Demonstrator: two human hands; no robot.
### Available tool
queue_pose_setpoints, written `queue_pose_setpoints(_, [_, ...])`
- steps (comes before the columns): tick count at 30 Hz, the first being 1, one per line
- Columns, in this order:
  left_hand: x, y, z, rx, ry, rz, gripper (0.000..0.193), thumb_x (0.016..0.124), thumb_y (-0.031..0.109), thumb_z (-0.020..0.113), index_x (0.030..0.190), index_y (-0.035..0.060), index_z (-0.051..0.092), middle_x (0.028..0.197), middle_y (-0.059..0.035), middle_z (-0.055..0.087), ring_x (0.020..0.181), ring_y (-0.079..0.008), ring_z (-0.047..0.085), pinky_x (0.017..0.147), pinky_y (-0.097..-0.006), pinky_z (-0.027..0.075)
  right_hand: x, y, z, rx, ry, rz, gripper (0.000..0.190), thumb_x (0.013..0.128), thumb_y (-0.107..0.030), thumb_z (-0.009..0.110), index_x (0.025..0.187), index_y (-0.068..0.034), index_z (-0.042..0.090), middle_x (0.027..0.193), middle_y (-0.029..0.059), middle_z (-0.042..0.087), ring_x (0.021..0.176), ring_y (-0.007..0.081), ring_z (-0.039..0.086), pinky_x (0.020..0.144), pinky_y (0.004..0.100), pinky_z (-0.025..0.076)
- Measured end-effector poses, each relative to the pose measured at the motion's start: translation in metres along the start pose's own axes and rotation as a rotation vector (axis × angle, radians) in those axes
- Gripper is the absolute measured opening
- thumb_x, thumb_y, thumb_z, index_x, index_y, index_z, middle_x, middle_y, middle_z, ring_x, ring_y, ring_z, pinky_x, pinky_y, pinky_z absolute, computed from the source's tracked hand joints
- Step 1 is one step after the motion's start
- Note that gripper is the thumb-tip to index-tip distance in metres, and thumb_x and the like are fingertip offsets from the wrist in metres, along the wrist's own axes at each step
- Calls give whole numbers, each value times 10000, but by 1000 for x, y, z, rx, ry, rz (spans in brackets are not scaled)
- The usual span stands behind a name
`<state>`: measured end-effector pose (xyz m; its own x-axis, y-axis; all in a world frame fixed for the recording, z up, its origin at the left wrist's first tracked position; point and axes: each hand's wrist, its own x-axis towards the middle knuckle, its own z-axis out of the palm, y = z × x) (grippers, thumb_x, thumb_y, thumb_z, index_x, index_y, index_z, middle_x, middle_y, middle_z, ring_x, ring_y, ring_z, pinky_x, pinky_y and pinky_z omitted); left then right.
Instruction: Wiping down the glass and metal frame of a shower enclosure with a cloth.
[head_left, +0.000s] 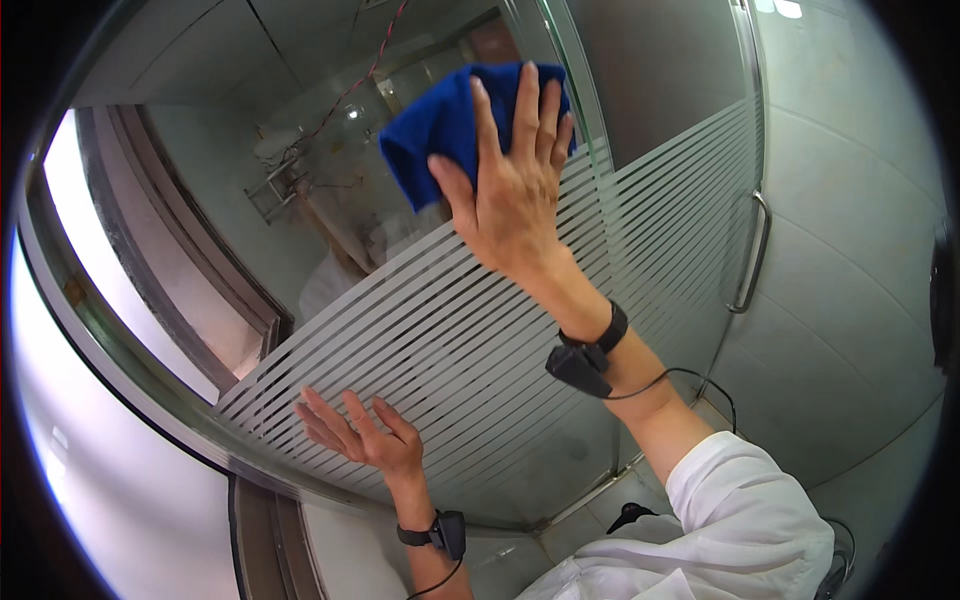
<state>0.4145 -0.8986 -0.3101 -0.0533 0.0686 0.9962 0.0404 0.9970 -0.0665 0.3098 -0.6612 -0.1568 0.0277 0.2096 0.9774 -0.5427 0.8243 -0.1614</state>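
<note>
My right hand (517, 180) is raised with spread fingers and presses a blue cloth (439, 142) flat against a glass shower panel (420, 352), just above its band of frosted stripes. The thumb points left across the cloth, and part of the cloth hangs beyond it. Lower on the left, my left hand (364, 431) holds nothing; its fingers are apart in front of the striped glass, and whether they touch it I cannot tell. Each wrist wears a black strap with a small device and a cable.
A metal door handle (754, 251) stands on the glass at the right, beside a tiled wall (840, 247). A window frame (195, 247) is at the left. Red twisted wire (367, 75) shows at the top. Metal framing (577, 510) edges the glass below, above floor tiles.
</note>
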Motion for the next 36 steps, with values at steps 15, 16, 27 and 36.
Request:
queue_pose_setpoints(15, [223, 65, 29, -436, 24, 245, 499, 1038, 356, 487, 1327, -46, 554, 1517, -249, 422, 1427, -447, 363, 1156, -538, 278, 33, -36, -17, 387, -345, -288, 721, 870, -241, 661, 1523, -127, 377, 1591, 326, 153, 1480, 546, 91, 1154, 696, 110])
queue_pose_setpoints(16, [231, 61, 30, -418, 27, 231, 499, 1038, 356, 487, 1327, -46, 554, 1517, -249, 422, 1427, -447, 363, 1156, -538, 278, 38, -38, -16, 408, -353, -299, 721, 870, -241, 661, 1523, -127, 377, 1591, 326, 153, 1480, 546, 91, 1154, 696, 110])
queue_pose_setpoints(27, [283, -30, 12, 154, 114, 367, 415, 1048, 335, 475, 1379, 110, 583, 1565, -105, 404, 1476, -350, 308, 1199, -505, 238, 83, -105, 38, 556, 7, -344, 474, 992, -262, 534, 1419, -57, 521, 1565, 262, 306, 1474, 473, 211, 1204, 583, 128])
queue_pose_setpoints(36, [93, 14, 8, 79, -68, 142, 323, 934, 222, 595, 1217, 88, 675, 1574, -144, 394, 1487, -417, 266, 1210, -553, 144, -83, -70, -13, 432, -349, -300, 551, 880, -228, 669, 1419, -187, 560, 1622, 222, 222, 1506, 441, 157, 1206, 591, 113])
